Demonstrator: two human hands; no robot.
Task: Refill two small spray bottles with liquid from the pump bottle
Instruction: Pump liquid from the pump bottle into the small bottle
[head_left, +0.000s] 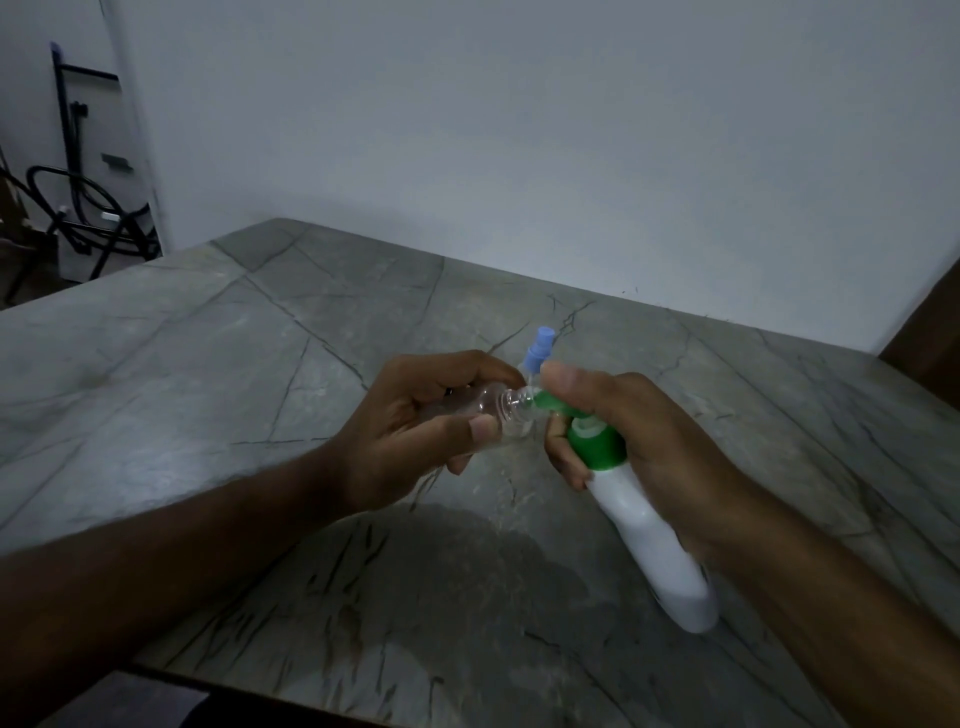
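Observation:
My left hand (415, 421) grips a small clear spray bottle (485, 408) without its cap, tilted on its side with the threaded neck pointing right. My right hand (639, 441) holds the white pump bottle (644, 535) with its green pump head (592, 441), tilted so the green nozzle meets the small bottle's open neck; my thumb rests on top of the pump. A second small spray bottle with a blue sprayer top (540, 348) stands on the table just behind my hands, its body mostly hidden.
The grey marble-patterned table (260, 364) stretches to a white wall at the back. Its near edge runs along the bottom left. Black cables and a dark stand sit on the floor at the far left (78, 208). A brown edge shows at the right (924, 343).

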